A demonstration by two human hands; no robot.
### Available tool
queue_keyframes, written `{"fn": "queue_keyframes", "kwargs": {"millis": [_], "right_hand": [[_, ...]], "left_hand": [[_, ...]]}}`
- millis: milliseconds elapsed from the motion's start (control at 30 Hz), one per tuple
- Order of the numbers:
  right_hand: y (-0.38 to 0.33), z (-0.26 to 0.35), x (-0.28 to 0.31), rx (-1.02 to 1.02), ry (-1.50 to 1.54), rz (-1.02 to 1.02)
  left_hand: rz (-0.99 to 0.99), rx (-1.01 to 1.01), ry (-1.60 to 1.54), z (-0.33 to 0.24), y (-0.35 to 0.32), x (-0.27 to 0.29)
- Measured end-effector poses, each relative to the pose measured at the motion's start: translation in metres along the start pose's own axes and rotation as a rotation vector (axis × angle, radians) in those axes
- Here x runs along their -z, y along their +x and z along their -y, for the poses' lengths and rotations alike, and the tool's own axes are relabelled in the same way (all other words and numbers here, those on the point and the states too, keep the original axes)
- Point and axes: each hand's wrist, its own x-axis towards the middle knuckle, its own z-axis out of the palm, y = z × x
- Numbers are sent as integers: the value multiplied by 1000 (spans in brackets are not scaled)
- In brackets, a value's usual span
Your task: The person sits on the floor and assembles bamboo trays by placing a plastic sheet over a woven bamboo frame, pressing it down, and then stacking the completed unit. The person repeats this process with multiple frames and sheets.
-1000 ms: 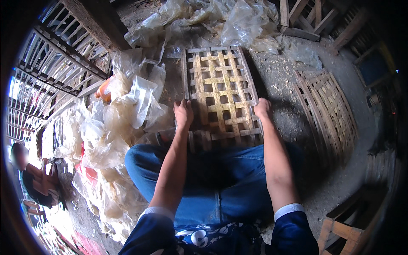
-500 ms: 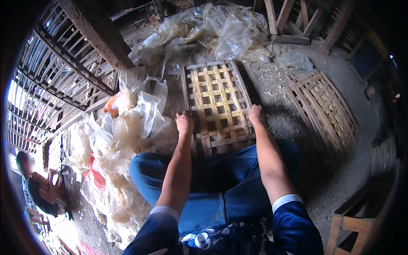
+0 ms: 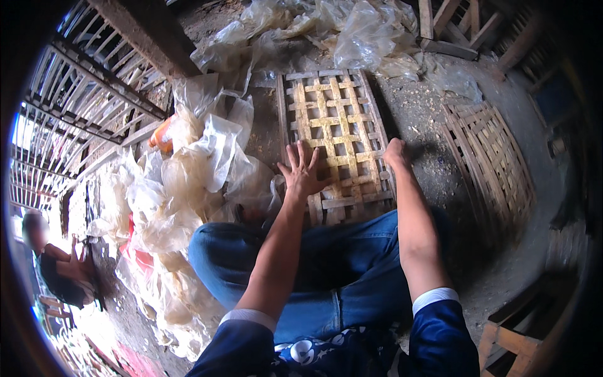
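A rectangular woven bamboo rack in a wooden frame lies in front of my crossed legs, its slats yellowish in the middle. My left hand is open, fingers spread over the slats toward the rack's left side. My right hand is closed round the right frame edge, with its fingertips hidden. The rack's near end reaches my knees.
Crumpled clear plastic sheets heap up on the left, with more plastic at the far side. More woven racks lie on the right. A wooden post stands at far left. Another person sits farther left.
My left hand has let go of the rack's left edge and moved right onto the slats, its fingers now spread. My right hand stays at the right edge. The view has shifted slightly.
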Motion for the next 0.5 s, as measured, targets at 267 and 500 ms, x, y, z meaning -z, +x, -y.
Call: {"fn": "queue_keyframes", "kwargs": {"millis": [267, 500], "right_hand": [[8, -10, -21, -6, 29, -40], [22, -21, -30, -19, 5, 29]], "left_hand": [[-138, -24, -178, 20, 9, -22], [-124, -7, -100, 13, 8, -15]]}}
